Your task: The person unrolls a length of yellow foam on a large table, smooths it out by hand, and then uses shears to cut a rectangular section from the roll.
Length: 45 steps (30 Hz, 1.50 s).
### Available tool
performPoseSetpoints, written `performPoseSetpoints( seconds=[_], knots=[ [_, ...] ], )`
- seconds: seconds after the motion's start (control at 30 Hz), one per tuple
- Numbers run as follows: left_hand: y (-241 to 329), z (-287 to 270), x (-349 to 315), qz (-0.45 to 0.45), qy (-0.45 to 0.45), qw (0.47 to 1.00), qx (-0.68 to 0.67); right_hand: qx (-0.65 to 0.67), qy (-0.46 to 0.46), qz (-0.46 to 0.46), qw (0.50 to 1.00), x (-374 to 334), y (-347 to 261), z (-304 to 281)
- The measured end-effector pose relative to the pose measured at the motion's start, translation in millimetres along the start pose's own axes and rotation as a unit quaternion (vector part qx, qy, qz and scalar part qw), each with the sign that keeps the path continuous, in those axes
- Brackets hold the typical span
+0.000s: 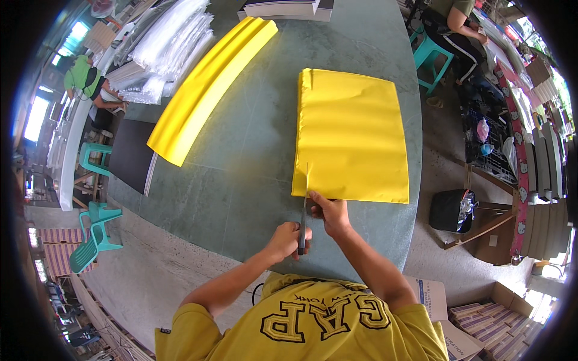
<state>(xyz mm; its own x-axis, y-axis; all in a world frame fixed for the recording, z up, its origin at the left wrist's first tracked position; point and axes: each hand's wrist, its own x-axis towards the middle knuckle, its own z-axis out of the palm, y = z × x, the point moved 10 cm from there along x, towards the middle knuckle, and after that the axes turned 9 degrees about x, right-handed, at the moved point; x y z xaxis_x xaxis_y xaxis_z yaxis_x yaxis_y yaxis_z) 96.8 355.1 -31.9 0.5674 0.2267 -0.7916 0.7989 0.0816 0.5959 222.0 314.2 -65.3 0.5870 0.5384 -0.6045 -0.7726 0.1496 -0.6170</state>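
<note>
A stack of folded yellow sheets (355, 138) lies flat on the grey-green table in front of me. My left hand (286, 242) is closed around the dark handles of a pair of scissors (303, 219). The blades point away from me and reach over the stack's near left corner, close to its left edge. At the near edge, just right of the blades, my right hand (330, 212) grips the yellow sheets between thumb and fingers. A narrow slit shows at the stack's far left corner. How many layers lie between the blades is hidden.
Left on the table (241, 138) lies a long, wavy yellow strip (211, 90). Beyond it are clear plastic sleeves (174, 48) and a black board (129, 153). Thick boards (283, 8) stand at the far edge. Green stools (430, 60) and two other people are around the table.
</note>
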Motion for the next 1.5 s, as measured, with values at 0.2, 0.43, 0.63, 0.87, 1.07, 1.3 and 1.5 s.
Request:
performPoseSetpoints(
  seconds=[0.2,0.43,0.63,0.87,1.07,1.3,1.5],
  knots=[
    [1.1,-1.8,5.1,0.009,-0.012,1.000,0.011,-0.004,-0.002,-0.002,1.000,-1.9,2.4,1.2],
    [4.2,0.5,1.9,0.012,-0.004,1.000,0.005,-0.005,0.000,-0.001,1.000,-2.8,1.5,1.5],
    [0.4,-1.1,1.7,0.003,0.012,1.000,-0.002,-0.014,-0.001,0.000,1.000,-3.1,2.8,0.4],
    [-3.7,-2.7,1.3,-0.004,0.010,0.999,-0.040,-0.046,-0.026,0.053,0.997,-11.9,5.1,3.5],
    [-25.2,-5.9,-8.8,-0.039,0.024,0.999,-0.007,-0.303,-0.159,-0.085,0.936,-31.6,-67.2,21.4],
    [-24.8,0.1,-5.2,-0.024,0.030,0.999,-0.005,-0.719,-0.053,-0.400,0.565,2.7,-82.2,51.3],
    [-15.2,1.7,-3.7,-0.028,0.019,0.999,0.038,-0.749,-0.046,-0.375,0.544,13.4,-70.7,44.6]
  ],
)
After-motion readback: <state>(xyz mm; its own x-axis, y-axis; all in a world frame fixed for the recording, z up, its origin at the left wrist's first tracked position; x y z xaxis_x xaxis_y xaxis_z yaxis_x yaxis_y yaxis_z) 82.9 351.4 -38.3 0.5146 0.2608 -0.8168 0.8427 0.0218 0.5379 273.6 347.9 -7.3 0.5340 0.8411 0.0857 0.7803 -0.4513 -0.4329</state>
